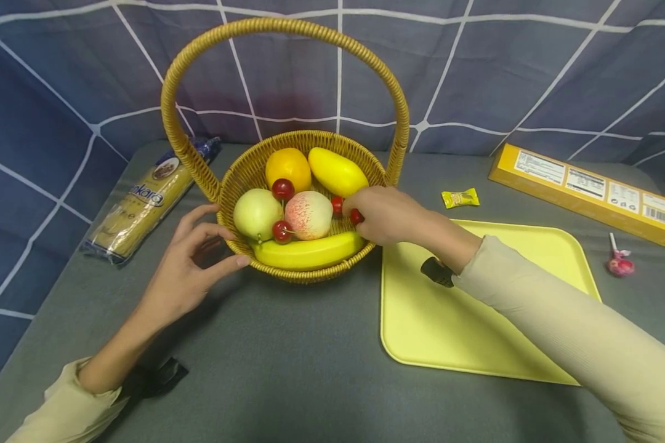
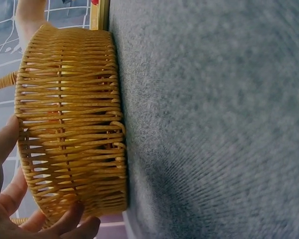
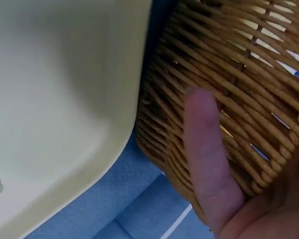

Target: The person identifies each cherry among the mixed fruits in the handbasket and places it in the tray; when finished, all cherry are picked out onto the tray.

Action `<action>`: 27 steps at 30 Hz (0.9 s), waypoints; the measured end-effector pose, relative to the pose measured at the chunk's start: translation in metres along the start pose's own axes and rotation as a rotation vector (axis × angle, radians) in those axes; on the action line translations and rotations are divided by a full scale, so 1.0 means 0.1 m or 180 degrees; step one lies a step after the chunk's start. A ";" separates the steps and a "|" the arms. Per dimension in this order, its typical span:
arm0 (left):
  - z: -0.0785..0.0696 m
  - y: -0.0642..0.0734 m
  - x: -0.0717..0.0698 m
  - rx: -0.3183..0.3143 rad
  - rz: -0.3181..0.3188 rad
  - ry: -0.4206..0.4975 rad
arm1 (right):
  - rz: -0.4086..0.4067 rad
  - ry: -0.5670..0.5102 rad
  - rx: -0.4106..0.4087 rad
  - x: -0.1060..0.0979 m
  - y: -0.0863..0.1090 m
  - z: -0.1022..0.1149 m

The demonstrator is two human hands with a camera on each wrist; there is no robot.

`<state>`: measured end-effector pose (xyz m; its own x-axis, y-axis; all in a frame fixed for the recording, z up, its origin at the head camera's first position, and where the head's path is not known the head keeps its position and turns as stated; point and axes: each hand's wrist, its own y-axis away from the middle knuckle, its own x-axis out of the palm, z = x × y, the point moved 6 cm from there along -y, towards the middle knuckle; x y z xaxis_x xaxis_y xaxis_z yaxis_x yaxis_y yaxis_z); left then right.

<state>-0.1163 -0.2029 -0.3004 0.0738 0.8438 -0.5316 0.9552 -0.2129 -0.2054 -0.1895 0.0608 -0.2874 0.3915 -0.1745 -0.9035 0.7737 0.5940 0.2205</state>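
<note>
A wicker basket (image 1: pixel 305 275) with a tall looped handle stands on the grey cloth. My left hand (image 1: pixel 185 274) holds its left front side, thumb at the rim and fingers along the woven wall (image 2: pixel 72 124). Over the right rim, my right hand (image 1: pixel 388 215) reaches in and pinches a pair of red cherries (image 1: pixel 337 205), partly hidden by the fingers. One digit (image 3: pixel 207 144) shows against the outer weave in the right wrist view. Inside lie a green apple (image 1: pixel 257 214), an orange (image 1: pixel 288 167), a mango (image 1: pixel 338 171), a peach (image 1: pixel 309 215), a banana (image 1: pixel 310 251) and other cherries (image 1: pixel 282 231).
A yellow tray (image 1: pixel 421 332) lies right of the basket, under my right forearm. Beyond it are a wrapped candy (image 1: pixel 460 198), a long orange box (image 1: pixel 587 191) and a lollipop (image 1: pixel 620 266). A pasta packet (image 1: pixel 144 203) lies at left. Checked cloth hangs behind.
</note>
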 end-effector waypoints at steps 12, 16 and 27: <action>0.01 0.00 0.00 0.0006 -0.0011 -0.0020 | 0.0501 -0.0090 0.0226 0.04 -0.06 -0.03; 0.02 0.00 0.00 0.0010 -0.0011 -0.0026 | 0.0504 -0.0091 0.0168 0.04 -0.07 -0.03; 0.01 0.01 0.00 0.0006 -0.0006 -0.0057 | -0.0230 -0.0303 -0.0386 0.00 0.03 -0.01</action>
<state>-0.1158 -0.2037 -0.3016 0.0669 0.8351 -0.5460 0.9548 -0.2124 -0.2079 -0.1881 0.0632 -0.2870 0.3869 -0.2904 -0.8752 0.7381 0.6665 0.1051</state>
